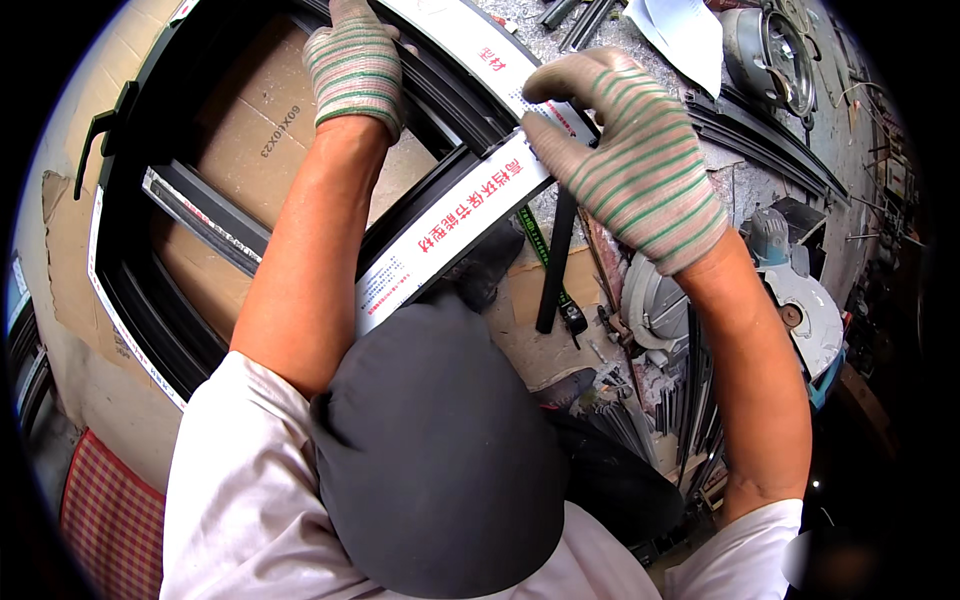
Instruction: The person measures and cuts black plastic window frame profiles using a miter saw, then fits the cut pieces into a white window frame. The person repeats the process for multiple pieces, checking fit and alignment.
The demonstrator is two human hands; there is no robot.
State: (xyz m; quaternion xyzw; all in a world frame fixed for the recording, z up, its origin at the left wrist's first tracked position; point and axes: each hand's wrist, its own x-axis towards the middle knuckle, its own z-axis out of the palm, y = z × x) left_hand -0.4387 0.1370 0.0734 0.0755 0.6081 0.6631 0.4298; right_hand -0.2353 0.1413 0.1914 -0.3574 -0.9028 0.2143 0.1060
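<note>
Window frame (pixel 440 225) on cluttered workshop bench (pixel 560 345)

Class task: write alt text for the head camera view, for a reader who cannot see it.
Two gloved hands work on a dark window frame: the left hand presses its far rail, the right hand pinches white protective film. A circular saw lies nearby.

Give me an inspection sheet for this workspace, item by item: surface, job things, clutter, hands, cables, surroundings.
Surface: cardboard lying under the frame.
Job's things: dark window frame with white protective film strip.
Clutter: offcuts and scraps beside the frame; black bar.
Hands: left hand, gloved, rests on the frame; right hand, gloved, fingers pinch the film strip.
Cables: nothing seen.
Surroundings: circular saw at right; checked cloth lower left.
</note>
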